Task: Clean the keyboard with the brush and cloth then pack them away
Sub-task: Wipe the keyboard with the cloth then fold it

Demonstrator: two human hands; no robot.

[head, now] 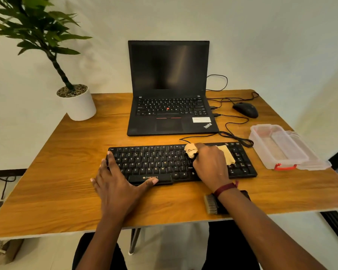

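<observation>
Clear box (277, 147) sits open; right hand (210, 164) presses cloth (227, 155).

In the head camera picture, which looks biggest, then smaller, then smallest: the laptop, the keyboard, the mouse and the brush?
1. laptop, biggest with its screen up.
2. keyboard, wider but much thinner.
3. mouse and brush: too alike to rank; the brush is nearer the camera and partly hidden by the right arm.

The worktop (66, 172) is seen as smooth, grained wood with a light sheen. The keyboard (154, 162) is made of matt black plastic. A soft beige cloth (227, 154) is laid on it. The container (281, 147) is formed of clear, glossy plastic.
</observation>
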